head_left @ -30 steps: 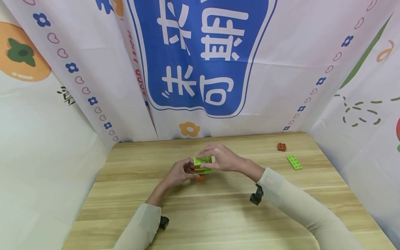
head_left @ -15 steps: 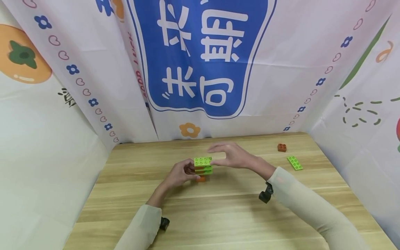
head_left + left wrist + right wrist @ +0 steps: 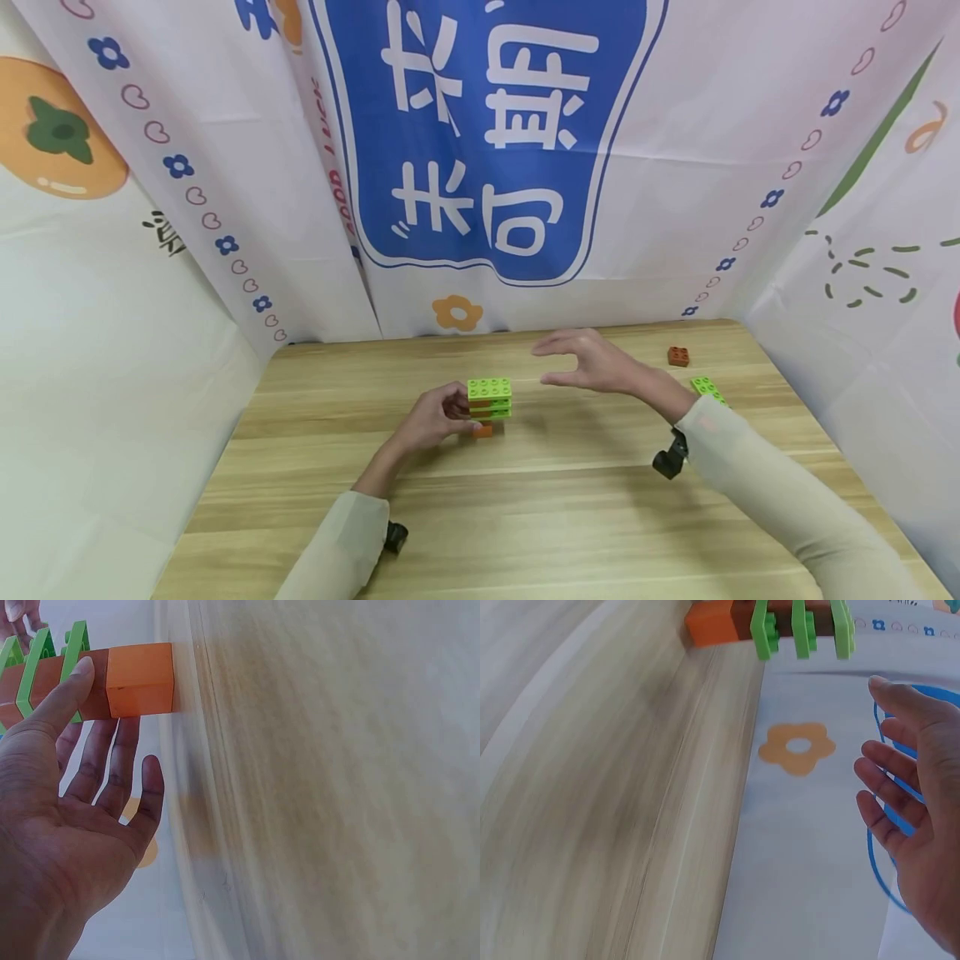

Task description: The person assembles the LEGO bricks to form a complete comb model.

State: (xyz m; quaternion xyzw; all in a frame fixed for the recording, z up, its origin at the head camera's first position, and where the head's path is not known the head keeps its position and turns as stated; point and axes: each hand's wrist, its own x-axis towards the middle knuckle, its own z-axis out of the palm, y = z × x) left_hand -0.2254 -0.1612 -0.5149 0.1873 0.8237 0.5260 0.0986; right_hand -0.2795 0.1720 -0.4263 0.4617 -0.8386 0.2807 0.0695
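Note:
A tower of toy building bricks [image 3: 489, 388] stands on the wooden table, with an orange brick [image 3: 140, 679] at its base. Brown bricks alternate with thin lime-green plates [image 3: 763, 630] above it, and a studded green plate tops the stack. My left hand [image 3: 431, 417] holds the tower from its left side. In the left wrist view its thumb lies across a brown brick and a green plate, fingers on the opposite side. To the right of the tower, apart from it, my right hand [image 3: 588, 362] hovers with thumb and fingers spread and nothing between them.
Toward the table's right side lie a loose brown brick [image 3: 678, 357] and a lime-green plate [image 3: 707, 387], the latter partly hidden by the right sleeve. A printed cloth [image 3: 645, 250] hangs along the table's back edge, with white cloth at both sides.
My right hand has let go of the tower's top and moved away to the right, its fingers spread. My left hand stays on the tower, which stands where it was.

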